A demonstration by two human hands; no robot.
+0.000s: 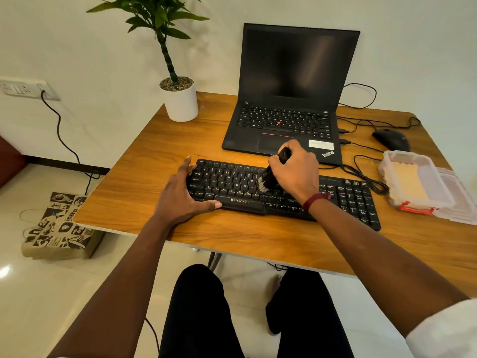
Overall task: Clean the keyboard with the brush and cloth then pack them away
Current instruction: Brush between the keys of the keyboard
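Keyboard point(296, 195), black, lying along the near middle of the table point(160, 156), running slightly askew from left to the right edge side. Brush point(271, 177) held over the keys near the keyboard's middle, tilted, bristles down and touching the keys around the lower letter rows. Right hand point(296, 171) wrapped tight around the brush handle, fingers closed on it, red band at the wrist. Left hand point(185, 192) spread flat against the keyboard's left end, thumb along its near edge by the spacebar, fingers at the far left corner, nothing gripped. Box point(418, 182), clear plastic with red clasp, open near the right edge, a yellowish cloth point(407, 180) inside it, lid point(459, 200) lying just beside on the right. Laptop point(291, 99) open with dark screen behind the keyboard, toward the far edge. Mouse point(391, 139) near the far right corner, cables around it. Plant point(179, 96) in a white pot at the far left corner. Printed bag point(62, 226) on the floor left of the table.
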